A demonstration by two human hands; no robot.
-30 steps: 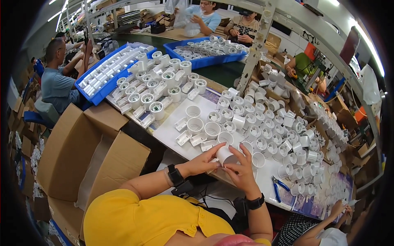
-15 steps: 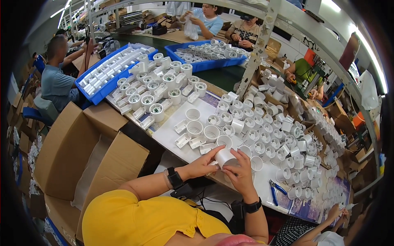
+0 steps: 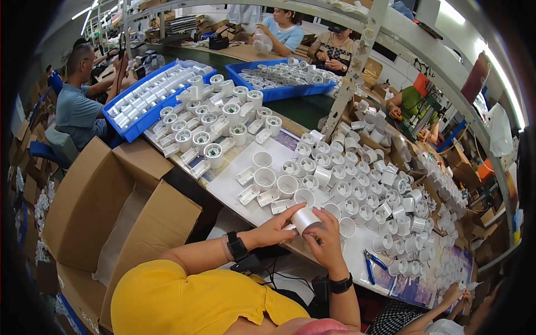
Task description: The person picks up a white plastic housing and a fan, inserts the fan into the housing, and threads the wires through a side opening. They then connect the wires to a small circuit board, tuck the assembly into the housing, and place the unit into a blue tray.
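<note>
Between my two hands, just above the table's front edge, is a white plastic cup-shaped housing (image 3: pixel 304 218), tilted on its side. My left hand (image 3: pixel 275 228) grips it from the left, fingers closed round its side part. My right hand (image 3: pixel 327 237) wraps its other end, thumb underneath and fingers on top; the inside of the housing is hidden from me. Just beyond my fingers stand similar white housings (image 3: pixel 264 178), several with small rectangular side arms. Right of my right hand, blue-handled cutters (image 3: pixel 373 267) lie on the white table (image 3: pixel 234 192).
Crowded white housings (image 3: pixel 357 190) cover the table's right side. Farther left stand housings with green circuit boards (image 3: pixel 213 155). Two blue trays (image 3: pixel 130 133) of white parts sit at the back. An open cardboard box (image 3: pixel 84 195) stands left. A metal post (image 3: pixel 352 72) rises behind. Co-workers sit around.
My hands and the housing have shifted slightly down, and the housing is turned a little. My right fingers have closed further over it. The surroundings appear slightly shifted with my head.
</note>
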